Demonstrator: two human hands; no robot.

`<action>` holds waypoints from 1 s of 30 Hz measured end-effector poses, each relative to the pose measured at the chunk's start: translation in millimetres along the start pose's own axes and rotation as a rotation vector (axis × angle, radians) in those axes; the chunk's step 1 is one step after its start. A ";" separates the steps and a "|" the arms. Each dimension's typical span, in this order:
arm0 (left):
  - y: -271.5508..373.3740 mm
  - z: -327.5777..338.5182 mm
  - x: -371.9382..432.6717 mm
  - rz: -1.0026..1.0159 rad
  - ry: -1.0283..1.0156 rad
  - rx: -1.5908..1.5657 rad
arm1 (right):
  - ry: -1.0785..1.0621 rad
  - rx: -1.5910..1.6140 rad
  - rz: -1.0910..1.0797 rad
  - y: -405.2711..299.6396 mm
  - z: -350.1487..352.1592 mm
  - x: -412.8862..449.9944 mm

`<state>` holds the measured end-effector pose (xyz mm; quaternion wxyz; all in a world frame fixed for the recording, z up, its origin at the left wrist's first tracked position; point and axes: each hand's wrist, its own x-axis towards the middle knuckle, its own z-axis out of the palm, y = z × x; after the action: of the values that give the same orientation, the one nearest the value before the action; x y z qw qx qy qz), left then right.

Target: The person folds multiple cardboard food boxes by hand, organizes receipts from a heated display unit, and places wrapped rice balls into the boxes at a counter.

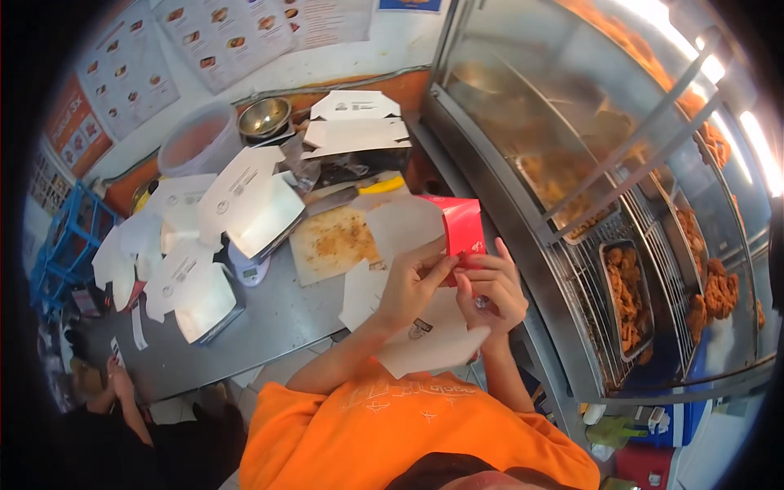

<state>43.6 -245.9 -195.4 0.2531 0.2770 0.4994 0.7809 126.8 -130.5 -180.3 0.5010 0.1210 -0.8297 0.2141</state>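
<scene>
Both of my hands grip a partly folded cardboard food box, its outer panel red (464, 228) and its broad inner flaps white (429, 343). My left hand (413, 278) pinches the lower corner of the red panel between thumb and fingers. Close beside it, my right hand (495, 288) has its fingers bent around the same corner, with the index finger raised. The box is held in front of my chest, above the table's edge. Just beyond it lie a stained cutting board (334, 239) and a knife with a yellow handle (381, 185).
Several opened boxes (205, 306) stand on the steel table (294, 321) to the left, around a kitchen scale (250, 269). A plastic tub (199, 138) and metal bowl (264, 117) are behind. A heated display cabinet (582, 343) with fried chicken borders the right. Another person's hands (119, 383) hold a paper slip.
</scene>
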 end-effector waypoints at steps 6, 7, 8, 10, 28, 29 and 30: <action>-19.8 -20.0 -24.7 0.007 0.233 -0.130 | 0.107 -0.090 -0.004 -6.3 49.5 -15.8; -19.5 -22.9 -27.0 -0.001 0.237 -0.129 | 0.103 -0.087 0.004 -5.9 55.4 -14.2; -17.1 -24.7 -27.9 0.026 0.216 -0.046 | 0.186 -0.091 0.075 -5.0 62.8 -11.9; -17.0 -30.0 -21.8 0.138 0.181 -0.090 | 0.268 -0.088 0.174 -9.4 76.6 -7.3; -18.9 -184.1 27.8 0.047 -0.607 1.696 | -0.974 -0.401 -0.169 212.5 321.5 118.4; -6.7 -185.4 32.3 0.059 -0.605 1.650 | -0.972 -0.400 -0.179 215.1 323.0 124.4; 10.4 -190.0 35.9 0.159 -0.501 1.569 | -0.947 -0.375 -0.020 200.5 325.0 134.9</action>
<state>-113.7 -347.1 -245.5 0.0341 0.5735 0.8071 0.1361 -273.1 -107.3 -240.0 0.0850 0.1207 -0.9888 -0.0215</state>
